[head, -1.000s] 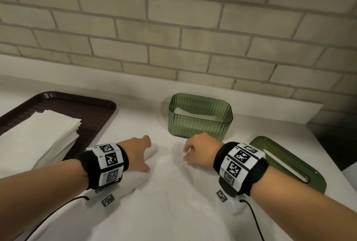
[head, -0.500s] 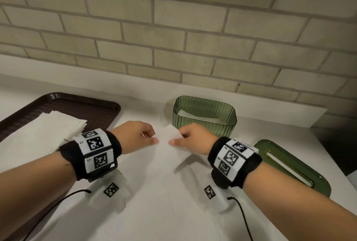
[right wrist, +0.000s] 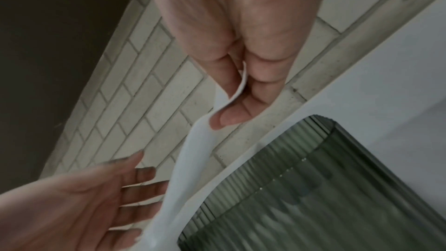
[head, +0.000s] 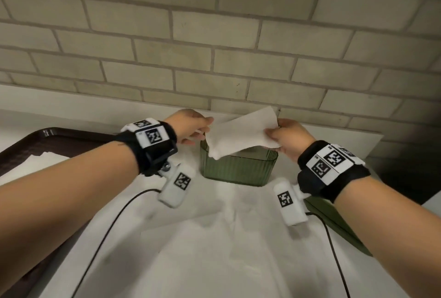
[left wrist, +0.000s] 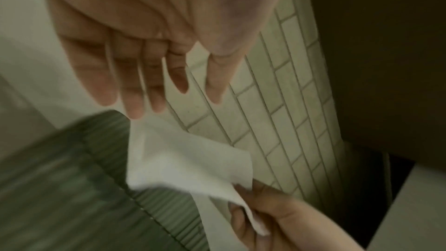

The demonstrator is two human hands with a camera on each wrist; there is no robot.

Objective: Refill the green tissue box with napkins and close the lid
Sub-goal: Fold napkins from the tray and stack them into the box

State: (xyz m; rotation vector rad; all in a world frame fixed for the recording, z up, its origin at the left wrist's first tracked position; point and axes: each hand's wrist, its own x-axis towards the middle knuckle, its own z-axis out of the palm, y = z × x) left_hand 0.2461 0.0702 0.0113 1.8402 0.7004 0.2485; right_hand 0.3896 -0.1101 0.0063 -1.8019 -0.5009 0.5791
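A ribbed green tissue box (head: 238,168) stands open-topped near the wall, seen too in the wrist views (left wrist: 72,178) (right wrist: 313,188). Just above its rim hangs a folded white napkin (head: 241,135) (left wrist: 188,159) (right wrist: 193,159). My right hand (head: 272,132) (right wrist: 239,91) pinches its right end between thumb and fingers. My left hand (head: 207,125) (left wrist: 154,102) has straight, spread fingers whose tips touch the napkin's left end. The green lid (head: 334,223) lies flat to the right, mostly hidden under my right forearm.
A dark brown tray (head: 35,140) with a stack of white napkins (head: 31,164) sits at the left. Loose unfolded napkins (head: 214,250) cover the white table in front of the box. The brick wall (head: 214,58) rises close behind the box.
Both hands rose from the table and carried the napkin forward to above the box. My left hand went from a pinch to straight fingers.
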